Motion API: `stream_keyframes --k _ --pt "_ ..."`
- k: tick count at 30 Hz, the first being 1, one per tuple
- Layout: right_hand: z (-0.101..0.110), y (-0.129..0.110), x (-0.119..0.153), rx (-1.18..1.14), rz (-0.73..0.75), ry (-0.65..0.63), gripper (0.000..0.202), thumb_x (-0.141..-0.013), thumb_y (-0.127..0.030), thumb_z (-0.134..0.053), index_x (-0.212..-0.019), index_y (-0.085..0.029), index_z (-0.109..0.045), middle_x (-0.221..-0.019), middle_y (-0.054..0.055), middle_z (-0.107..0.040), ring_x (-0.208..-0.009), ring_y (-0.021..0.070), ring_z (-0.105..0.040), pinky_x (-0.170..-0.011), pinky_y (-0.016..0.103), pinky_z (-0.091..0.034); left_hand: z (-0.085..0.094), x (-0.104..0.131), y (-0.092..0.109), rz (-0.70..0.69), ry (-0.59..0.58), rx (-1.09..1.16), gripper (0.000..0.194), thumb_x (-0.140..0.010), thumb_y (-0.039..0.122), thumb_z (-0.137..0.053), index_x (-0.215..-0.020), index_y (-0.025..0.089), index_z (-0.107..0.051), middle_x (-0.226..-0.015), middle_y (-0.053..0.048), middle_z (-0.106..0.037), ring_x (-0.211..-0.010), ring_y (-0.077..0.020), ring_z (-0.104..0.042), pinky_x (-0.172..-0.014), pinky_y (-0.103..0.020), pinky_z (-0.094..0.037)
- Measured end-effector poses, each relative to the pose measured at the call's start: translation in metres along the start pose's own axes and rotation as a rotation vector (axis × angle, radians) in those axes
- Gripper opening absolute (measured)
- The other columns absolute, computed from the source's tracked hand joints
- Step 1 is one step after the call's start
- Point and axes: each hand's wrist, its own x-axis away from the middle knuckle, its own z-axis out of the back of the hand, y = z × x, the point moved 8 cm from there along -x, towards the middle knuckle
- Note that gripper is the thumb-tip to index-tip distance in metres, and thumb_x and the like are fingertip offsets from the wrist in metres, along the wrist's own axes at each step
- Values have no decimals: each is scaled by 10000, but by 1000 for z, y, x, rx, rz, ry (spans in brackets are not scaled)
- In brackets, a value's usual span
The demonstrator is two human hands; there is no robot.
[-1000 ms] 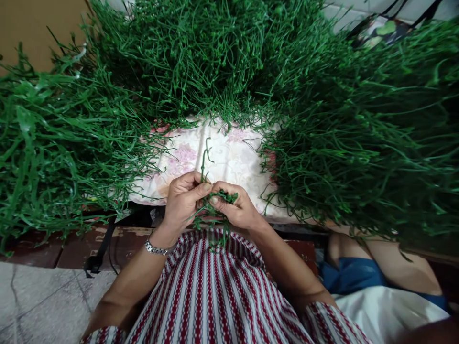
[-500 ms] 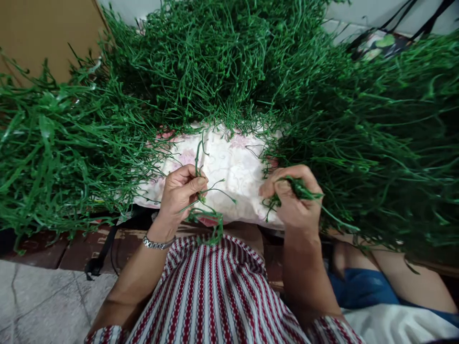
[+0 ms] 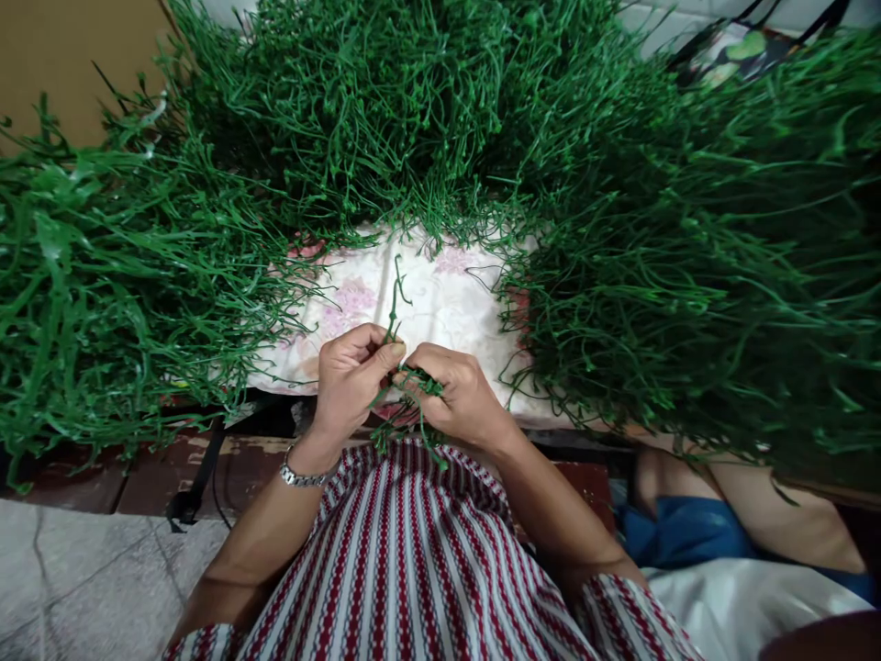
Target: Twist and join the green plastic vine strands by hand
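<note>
Green stem (image 3: 394, 303) is pinched between thumb and index finger of the left hand (image 3: 350, 376), its tip pointed up over the floral cloth (image 3: 447, 317). Fingers of the right hand (image 3: 458, 395) are closed around a small bunch of sprigs (image 3: 428, 382), held just beside the left fingertips. Whether the two hands touch can't be told; the gap is partly hidden by greenery. Loose strands (image 3: 406, 424) are hung below both hands, over the cloth's near edge and the striped garment (image 3: 406, 551).

Cloth is flanked by the left pile (image 3: 89, 275) and the right pile (image 3: 688, 275), and closed off at the back by the far pile (image 3: 413, 101).

Risks, as judged: stem could be slipped or twisted out of the pinch, since only a short length is gripped. Sprigs could be dropped from the right hand if the grip is eased, as several are bundled together. Dangling strands could be snagged on the garment or the metal watch (image 3: 301, 476) if the hands are pulled back. Pieces could be tangled into either side pile if a hand is swung wide, as stray ends are spread onto the cloth.
</note>
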Motion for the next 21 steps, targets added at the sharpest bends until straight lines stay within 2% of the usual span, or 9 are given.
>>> stream_keyframes --k 5,7,9,12,16,18,21 --pt "7 -24 8 285 117 148 194 -773 -159 -467 -583 -177 -430 -558 -7 -409 -535 111 -365 -529 261 -259 2 -10 -1 -11 99 -5 146 -653 184 -699 -594 157 -568 -488 62 -479 -426 -52 -403 -407 -166 -303" --pt "10 -34 11 252 162 146 232 -797 -175 -475 -572 -179 -418 -538 -11 -394 -515 106 -350 -517 269 -250 8 -16 0 -19 153 40 179 -650 208 -711 -591 162 -548 -474 66 -480 -400 -52 -412 -384 -166 -294" --pt "20 -37 13 142 164 154 234 -821 -173 -476 -592 -178 -432 -542 -10 -408 -523 103 -374 -518 263 -273 9 -21 1 -8 141 98 202 -625 214 -736 -599 164 -542 -477 66 -494 -388 -53 -429 -374 -166 -301" --pt "51 -26 14 -2 73 256 167 -828 -165 -486 -661 -169 -482 -635 22 -476 -620 120 -462 -569 259 -358 4 -25 0 69 47 191 228 -600 207 -756 -606 158 -533 -496 58 -515 -401 -56 -453 -379 -162 -325" --pt "84 -7 21 -50 -49 366 119 -830 -153 -491 -726 -166 -548 -798 64 -579 -748 153 -556 -665 299 -442 8 -28 7 90 33 280 231 -606 204 -749 -619 147 -526 -489 55 -511 -392 -55 -457 -373 -157 -330" --pt "85 4 25 -124 -112 360 113 -821 -141 -521 -717 -169 -555 -819 55 -608 -724 145 -584 -648 293 -463 10 -31 10 78 27 311 237 -590 196 -756 -626 143 -528 -494 53 -519 -389 -54 -454 -384 -165 -351" --pt "72 20 30 -288 -220 324 115 -797 -142 -560 -691 -170 -522 -771 26 -603 -626 114 -572 -568 258 -455 12 -32 15 33 56 330 234 -588 188 -755 -617 143 -528 -497 50 -523 -394 -55 -450 -391 -172 -360"
